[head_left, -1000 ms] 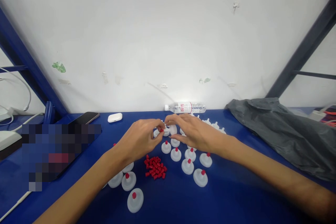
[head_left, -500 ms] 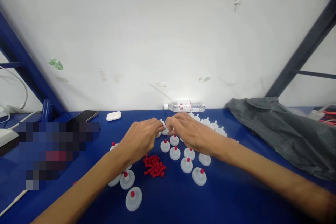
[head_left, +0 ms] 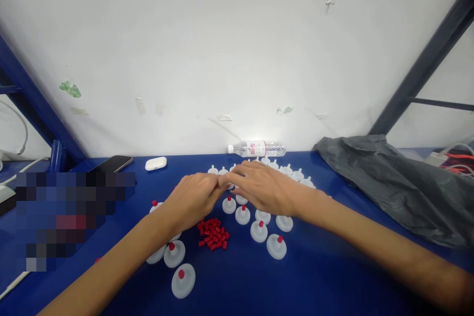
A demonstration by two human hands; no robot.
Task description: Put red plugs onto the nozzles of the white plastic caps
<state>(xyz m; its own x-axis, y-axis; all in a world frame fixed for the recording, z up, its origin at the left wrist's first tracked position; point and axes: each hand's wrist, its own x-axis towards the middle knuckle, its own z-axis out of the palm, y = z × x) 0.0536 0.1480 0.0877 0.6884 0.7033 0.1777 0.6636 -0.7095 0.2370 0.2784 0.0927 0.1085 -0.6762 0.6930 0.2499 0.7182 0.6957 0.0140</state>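
My left hand [head_left: 196, 195] and my right hand [head_left: 261, 182] meet above the blue table, fingertips touching. The left one is closed, its fingers curled in; the right one bends over its fingertips. Whatever lies between them is hidden. Just below is a pile of small red caps [head_left: 214, 235]. White plastic discs with a red cap on the spout stand to the right, such as this capped disc [head_left: 258, 231], and to the left, such as another capped disc [head_left: 183, 280]. Behind my hands are several white discs with bare spouts [head_left: 286, 170].
Against the wall lies a clear plastic bottle [head_left: 259, 148]. A white earbud case [head_left: 156, 163] and a phone [head_left: 115, 163] are at the back left. Dark grey fabric [head_left: 385, 190] covers the right side. Blue metal posts [head_left: 39, 101] flank the table.
My hands have come together; the right fingers now reach over the left fingertips, where a gap showed before. The view has shifted slightly, moving everything a little left.
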